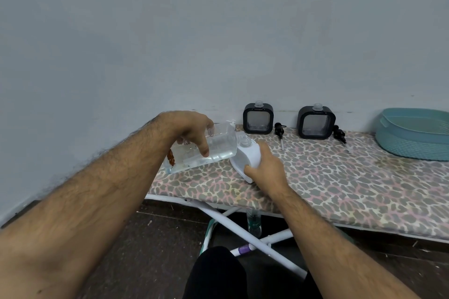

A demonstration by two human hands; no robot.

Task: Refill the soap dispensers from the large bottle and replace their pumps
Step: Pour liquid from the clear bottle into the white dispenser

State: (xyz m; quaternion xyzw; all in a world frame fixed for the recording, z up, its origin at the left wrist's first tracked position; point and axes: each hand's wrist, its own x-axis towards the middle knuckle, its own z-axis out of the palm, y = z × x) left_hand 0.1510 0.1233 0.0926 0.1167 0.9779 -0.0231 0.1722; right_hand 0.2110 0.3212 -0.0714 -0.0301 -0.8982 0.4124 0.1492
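Head view: left hand (192, 130) fingers curl over large clear plastic bottle (206, 148), tipped sideways, neck meeting mouth of white square soap dispenser (246, 155). Right hand (266, 167) fingers wrap dispenser's near side, on leopard-print tabletop (340, 182). Behind, by wall: two black square dispensers (258, 118) (316, 122), open-necked; two black pumps (280, 130) (339, 134) lying beside. Teal woven basket (415, 135) far right.

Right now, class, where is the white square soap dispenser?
In the head view, the white square soap dispenser sits left of centre on the leopard-print board, gripped by the right hand, with the clear large bottle tilted against its neck.
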